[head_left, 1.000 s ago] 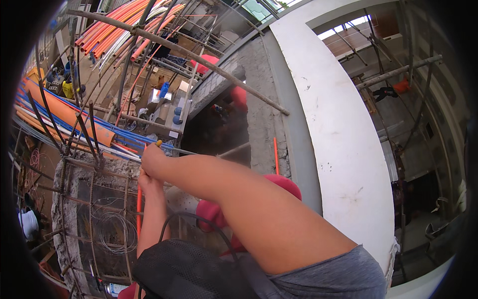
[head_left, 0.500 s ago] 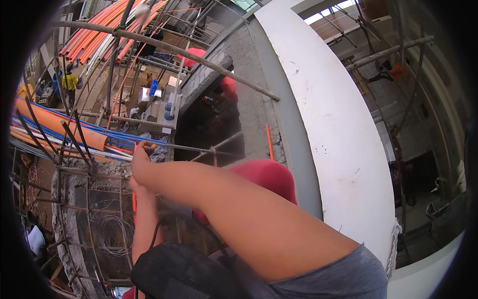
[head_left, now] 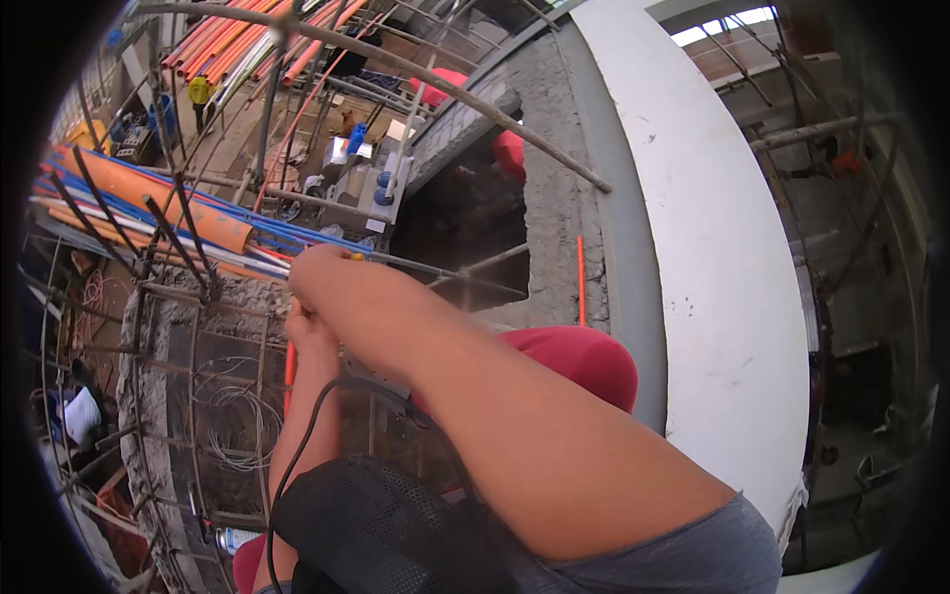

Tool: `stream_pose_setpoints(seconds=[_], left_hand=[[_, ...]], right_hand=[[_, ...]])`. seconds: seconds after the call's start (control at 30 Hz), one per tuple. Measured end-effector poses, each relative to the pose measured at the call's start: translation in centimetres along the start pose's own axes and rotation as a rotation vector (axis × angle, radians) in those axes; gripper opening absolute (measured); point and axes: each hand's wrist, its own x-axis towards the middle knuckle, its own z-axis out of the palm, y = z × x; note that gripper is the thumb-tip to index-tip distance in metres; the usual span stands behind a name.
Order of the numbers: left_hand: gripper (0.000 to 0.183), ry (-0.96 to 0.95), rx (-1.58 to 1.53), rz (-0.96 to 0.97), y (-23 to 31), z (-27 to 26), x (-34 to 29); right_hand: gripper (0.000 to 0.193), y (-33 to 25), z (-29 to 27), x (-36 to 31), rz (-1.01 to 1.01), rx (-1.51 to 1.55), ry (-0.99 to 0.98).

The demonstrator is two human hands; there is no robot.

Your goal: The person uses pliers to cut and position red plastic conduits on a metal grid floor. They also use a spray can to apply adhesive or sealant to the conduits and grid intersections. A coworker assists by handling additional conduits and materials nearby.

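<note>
My bare left forearm rises from the lower edge, and my left hand [head_left: 315, 329] is closed around a thin orange pipe [head_left: 290, 378] that shows below it. My right arm crosses over from the lower right. Just above the left hand, my right hand [head_left: 325, 265] is closed, its fingers mostly turned away. A small yellow end [head_left: 357, 256] pokes out beside it; the rest of that thing is hidden. Both hands are over a rebar grid [head_left: 198, 368] at a rough concrete edge, close to the ends of blue and white pipes [head_left: 282, 259].
A wide orange pipe [head_left: 203, 213] and upright rebar stubs stand left of my hands. Scaffold poles [head_left: 445, 89] cross ahead. A dark opening [head_left: 455, 238] drops away beyond my hands. At right runs a white ledge [head_left: 727, 297]. Coiled wire [head_left: 237, 426] and a can [head_left: 236, 540] are at lower left.
The view has shifted, so the surroundings sit farther right and higher. My right hand has turned over, now showing its back, with the yellow end still beside it. The left hand stays on the pipe.
</note>
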Motion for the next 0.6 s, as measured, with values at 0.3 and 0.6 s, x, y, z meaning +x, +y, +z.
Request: stream_pose_setpoints(seconds=[0.3, 0.6], left_hand=[[0.024, 0.179, -0.311, 0.069, -2.8, -0.9, 1.2], [0.026, 0.273, -0.210, 0.149, -4.0, -0.7, 0.5]], right_hand=[[0.022, 1.6, -1.1, -5.9, -0.105, -0.082, -0.212], [0.029, 2.9, 1.8, -4.2, -0.090, -0.129, -0.237]])
